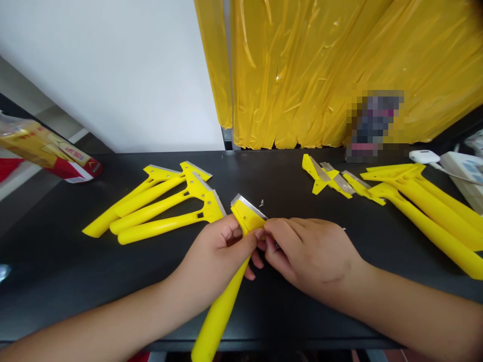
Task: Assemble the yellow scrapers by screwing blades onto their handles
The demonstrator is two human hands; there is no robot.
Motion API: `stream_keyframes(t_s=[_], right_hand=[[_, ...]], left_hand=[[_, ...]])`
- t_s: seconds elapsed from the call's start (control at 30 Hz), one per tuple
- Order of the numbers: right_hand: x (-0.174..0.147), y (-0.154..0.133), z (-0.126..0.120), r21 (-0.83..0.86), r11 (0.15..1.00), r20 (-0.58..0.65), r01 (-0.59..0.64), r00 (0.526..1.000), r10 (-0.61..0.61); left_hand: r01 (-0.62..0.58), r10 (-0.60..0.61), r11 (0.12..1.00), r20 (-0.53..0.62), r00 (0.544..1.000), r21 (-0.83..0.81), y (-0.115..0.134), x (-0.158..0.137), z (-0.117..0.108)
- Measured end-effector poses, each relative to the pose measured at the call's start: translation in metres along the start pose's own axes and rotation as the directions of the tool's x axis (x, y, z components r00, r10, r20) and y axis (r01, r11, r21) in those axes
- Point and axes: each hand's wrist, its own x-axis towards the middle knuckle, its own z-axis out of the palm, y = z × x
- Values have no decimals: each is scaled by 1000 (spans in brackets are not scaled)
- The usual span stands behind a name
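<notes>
A yellow scraper [222, 306] with a metal blade along its head slants up from the table's front edge. My left hand [222, 244] is wrapped round it just below the head, thumb on top. At the right side of the head, my right hand [305, 246] is closed in a pinch; whatever lies between its fingertips is hidden. Just beyond the head lie a few tiny screws [261, 203]. To the left, several yellow scrapers [162, 201] with blades and screws in their heads lie fanned out, partly overlapping.
Loose yellow head plates [320, 181] and metal blades [347, 183] lie at the back right, beside yellow handles [426, 216]. A white plug-like piece [424, 157] and a power strip [464, 176] sit farther right. A bottle [49, 146] leans at the left. Yellow plastic sheeting [302, 75] hangs behind.
</notes>
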Motion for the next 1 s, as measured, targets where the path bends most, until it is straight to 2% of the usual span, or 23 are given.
stream_keyframes(t_s=[0.17,0.33,0.57,0.83,1.0], right_hand=[[-2,1,-2,93,988,53,-121,992,117],[-3,10,-14,127,973,71,-194,980,186],[-1,12,-11,237,967,135,-91,989,60],[1,5,-3,-1,999,37,47,998,-47],[1,1,-2,-54,998,30,16,999,-14]], left_hand=[[-15,15,1000,2,1000,-23,-3,2,0],[15,-16,999,-48,999,-38,-1,3,-3],[-3,3,999,-3,1000,-40,-1,5,-2],[26,-26,999,10,1000,-21,-2,1,0],[15,-14,1000,17,1000,-27,-4,2,0]])
